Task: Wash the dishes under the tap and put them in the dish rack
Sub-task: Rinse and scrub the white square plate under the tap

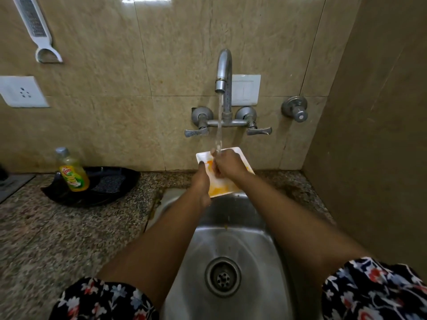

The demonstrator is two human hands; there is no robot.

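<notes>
Gripping white plate [240,157] edge: left hand [200,184] | right hand [227,164] fingers curled, rubbing it | tap [223,72] running

Speckled granite counter [69,227], black tray [69,195] on it, steel sink [231,241] inset

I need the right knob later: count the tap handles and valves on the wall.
3: left lever handle and right lever handle flank the running tap; a separate round valve sits farther right. None seem hidden.
</notes>
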